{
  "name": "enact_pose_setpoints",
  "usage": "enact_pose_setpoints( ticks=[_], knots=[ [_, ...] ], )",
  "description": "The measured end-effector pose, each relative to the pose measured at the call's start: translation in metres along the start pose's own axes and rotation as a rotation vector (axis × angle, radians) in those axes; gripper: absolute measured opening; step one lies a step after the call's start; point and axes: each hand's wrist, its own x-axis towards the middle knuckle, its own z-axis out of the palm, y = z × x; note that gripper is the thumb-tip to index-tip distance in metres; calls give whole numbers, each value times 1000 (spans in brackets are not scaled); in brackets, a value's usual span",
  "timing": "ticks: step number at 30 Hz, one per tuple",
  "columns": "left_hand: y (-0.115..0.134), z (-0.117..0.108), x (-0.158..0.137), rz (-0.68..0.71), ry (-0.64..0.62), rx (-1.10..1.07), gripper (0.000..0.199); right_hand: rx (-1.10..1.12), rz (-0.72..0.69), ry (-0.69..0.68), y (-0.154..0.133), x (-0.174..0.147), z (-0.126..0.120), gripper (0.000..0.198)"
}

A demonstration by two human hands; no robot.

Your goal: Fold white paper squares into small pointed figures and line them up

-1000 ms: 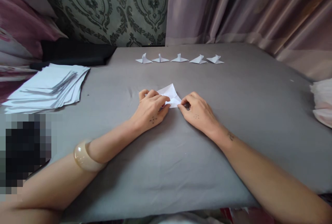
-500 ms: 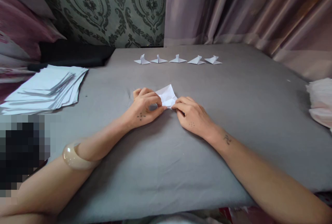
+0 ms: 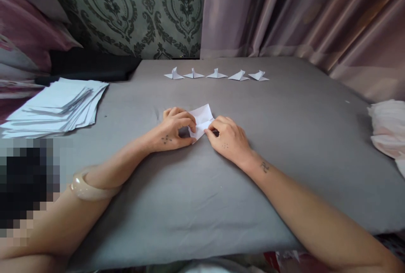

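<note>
A small creased sheet of white paper [image 3: 202, 116] lies at the middle of the grey-covered table, between my hands. My left hand [image 3: 175, 128] grips its left side, thumb at the near corner and fingers curled over the edge. At the right edge, my right hand [image 3: 228, 136] pinches the paper between thumb and bent fingers. Part of the sheet is hidden behind the left fingers. A row of several folded paper birds [image 3: 217, 74] stands farther back on the table.
A stack of white paper sheets [image 3: 57, 104] lies at the left, in front of a folded black cloth [image 3: 91, 65]. A crumpled pale bundle [image 3: 387, 127] sits at the right edge. Curtains [image 3: 240, 11] and a patterned wall [image 3: 142, 11] close off the back.
The paper has opened toward me, and its near corner now shows lower down. My left thumb has shifted slightly left, and my right hand has moved a little left along the paper's edge.
</note>
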Motion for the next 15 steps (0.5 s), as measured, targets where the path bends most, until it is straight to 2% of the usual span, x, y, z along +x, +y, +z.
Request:
enact_pose_setpoints(
  ticks=[2,7,10,15],
  knots=[
    [-3,-5,-2,23,-62,6,16,-1,-2,0,0,-1,1,15],
    [-7,-14,-4,55,-174,14,36,2,5,-2,0,-1,1,13],
    [-8,-13,-4,83,-146,61,29,3,4,-2,-1,-2,1,13],
    [-8,-6,-2,119,-16,117,17,10,5,7,-2,-1,2,14]
  ],
)
